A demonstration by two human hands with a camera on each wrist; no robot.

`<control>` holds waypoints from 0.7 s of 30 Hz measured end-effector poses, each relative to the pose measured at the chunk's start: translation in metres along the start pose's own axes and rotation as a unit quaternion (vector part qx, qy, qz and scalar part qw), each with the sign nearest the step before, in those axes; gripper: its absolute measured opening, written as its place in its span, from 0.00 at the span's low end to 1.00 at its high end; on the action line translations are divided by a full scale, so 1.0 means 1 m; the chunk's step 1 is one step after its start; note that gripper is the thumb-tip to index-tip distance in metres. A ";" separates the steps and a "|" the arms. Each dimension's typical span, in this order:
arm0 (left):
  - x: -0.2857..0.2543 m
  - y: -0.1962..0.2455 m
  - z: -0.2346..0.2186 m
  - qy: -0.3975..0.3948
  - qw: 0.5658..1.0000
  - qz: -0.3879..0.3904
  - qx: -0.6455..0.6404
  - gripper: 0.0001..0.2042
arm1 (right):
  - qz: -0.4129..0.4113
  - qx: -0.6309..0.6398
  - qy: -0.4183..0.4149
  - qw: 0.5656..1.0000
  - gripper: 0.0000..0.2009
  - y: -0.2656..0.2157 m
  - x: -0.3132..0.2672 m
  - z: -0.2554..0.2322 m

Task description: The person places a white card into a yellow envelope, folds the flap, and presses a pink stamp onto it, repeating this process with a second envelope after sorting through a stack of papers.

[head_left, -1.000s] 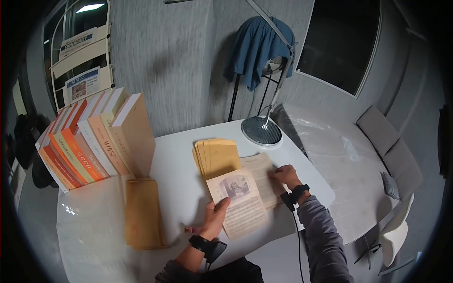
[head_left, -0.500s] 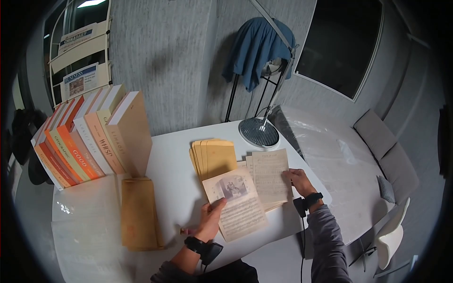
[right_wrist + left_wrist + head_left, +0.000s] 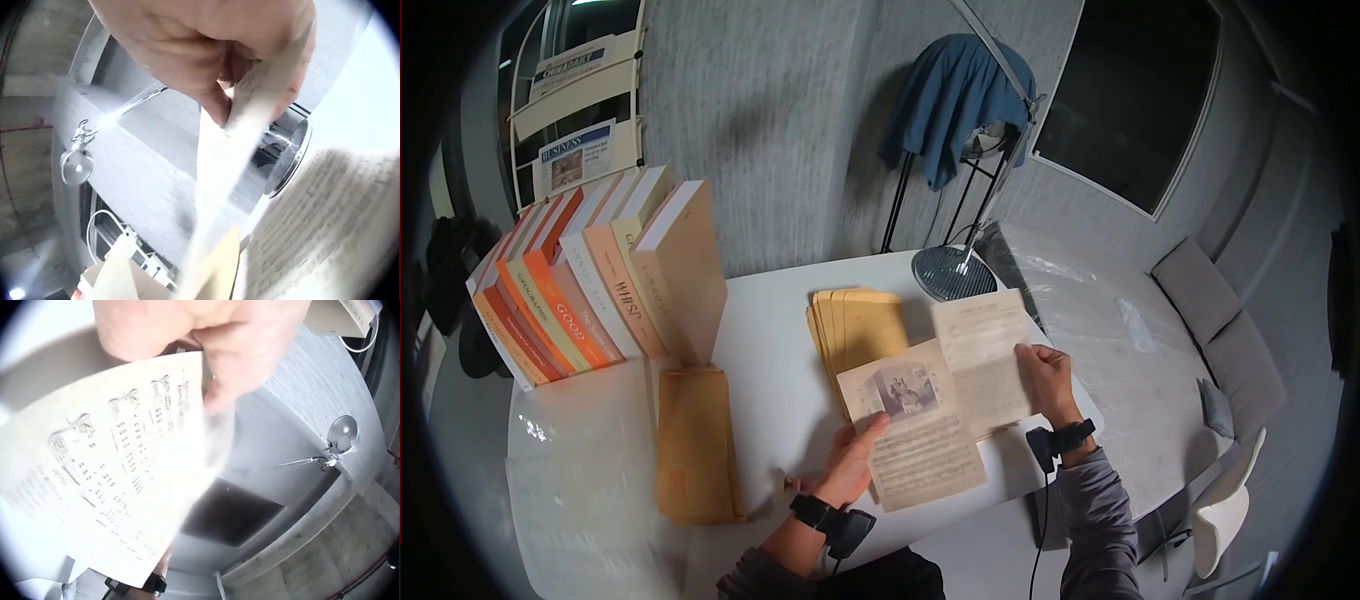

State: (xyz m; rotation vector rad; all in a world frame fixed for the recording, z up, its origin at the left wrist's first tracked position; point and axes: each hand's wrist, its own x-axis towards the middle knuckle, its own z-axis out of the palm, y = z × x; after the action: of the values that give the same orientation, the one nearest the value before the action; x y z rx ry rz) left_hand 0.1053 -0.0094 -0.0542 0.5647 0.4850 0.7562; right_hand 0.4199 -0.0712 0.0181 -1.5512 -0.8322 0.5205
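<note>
Sheet (image 3: pixel 983 345) higher; between right fingers (image 3: pixel 1043 362)

Dim head view, black and bowed at the edges; wrist views glared white, and a sheet (image 3: pixel 215 172) blurred!

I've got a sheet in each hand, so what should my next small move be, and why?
Probably ease your right hand inward to square the plain sheet with the picture sheet. Your left hand already grips the picture sheet, and your right hand pinches the plain one by its right edge. They sit close together, but at different angles.
</note>
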 end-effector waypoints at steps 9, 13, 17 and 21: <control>0.010 -0.017 -0.013 0.004 0.998 0.052 0.029 0.11 | 0.104 0.008 -0.171 0.980 0.12 -0.033 -0.056 0.054; 0.013 -0.025 -0.020 0.039 0.992 0.097 0.076 0.10 | -0.070 -0.307 0.022 0.949 0.32 0.038 0.012 0.017; 0.012 -0.020 -0.012 0.033 0.987 0.142 0.065 0.13 | 0.039 -0.430 0.029 0.902 0.41 0.043 0.016 0.024; 0.012 -0.022 -0.014 0.057 0.984 0.150 0.078 0.21 | 0.051 -0.366 -0.004 0.929 0.30 0.058 0.033 0.019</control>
State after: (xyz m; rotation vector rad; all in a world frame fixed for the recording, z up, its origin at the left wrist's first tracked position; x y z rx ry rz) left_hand 0.1155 -0.0095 -0.0815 0.7525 0.5764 1.0477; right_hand 0.4388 -0.0341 -0.0377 -2.2856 -1.0182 0.2947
